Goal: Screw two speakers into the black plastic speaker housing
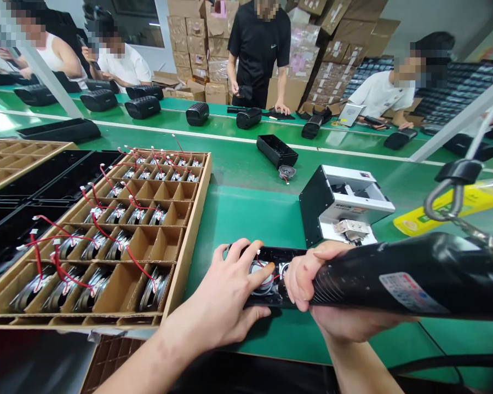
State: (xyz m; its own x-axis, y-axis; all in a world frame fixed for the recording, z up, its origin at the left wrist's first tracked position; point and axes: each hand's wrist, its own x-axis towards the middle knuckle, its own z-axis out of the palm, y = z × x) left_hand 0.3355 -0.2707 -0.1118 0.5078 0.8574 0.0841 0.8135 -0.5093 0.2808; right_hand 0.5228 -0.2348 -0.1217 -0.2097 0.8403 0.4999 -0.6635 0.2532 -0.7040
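Note:
My left hand [224, 298] presses down on a black speaker housing [271, 254] lying on the green mat, with a finger on a round speaker driver [265, 280] that has red wires. My right hand [328, 293] grips a black electric screwdriver [414, 276] held sideways, its tip end pointing at the housing. The screwdriver hangs from a metal hook [446, 200] and cable at the right.
A cardboard divider tray [191, 230] with several red-wired speaker drivers stands at the left. A white and black screw feeder box [345, 205] sits behind the housing. A yellow packet [443, 210], another open housing [277, 150] and several people across the green conveyor.

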